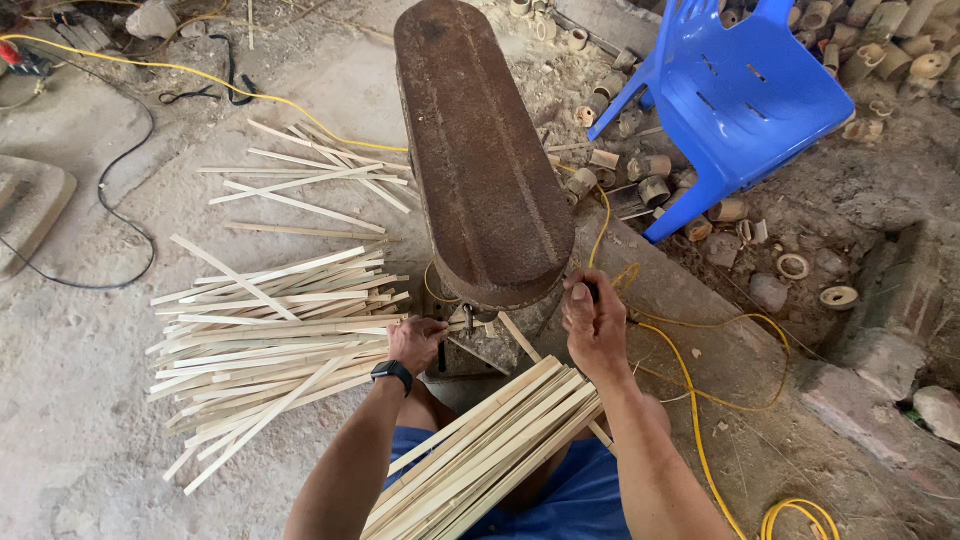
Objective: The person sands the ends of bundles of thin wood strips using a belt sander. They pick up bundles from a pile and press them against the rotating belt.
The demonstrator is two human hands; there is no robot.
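Observation:
A long rusty metal machine housing (480, 150) stands in front of me on the ground. My left hand (416, 343), with a black watch on the wrist, is closed on a small part at the machine's near left side. Raised at the near right side, my right hand (594, 325) is closed around a small dark object; what it is cannot be told. A bundle of pale bamboo slats (490, 450) lies across my lap between my arms.
A large pile of bamboo slats (270, 340) lies on the ground to the left, with loose slats (310, 180) beyond. A blue plastic chair (745, 95) lies tipped at the back right among bamboo ring offcuts (650, 170). A yellow cable (700, 400) runs at the right, a black cable (110, 210) at the left.

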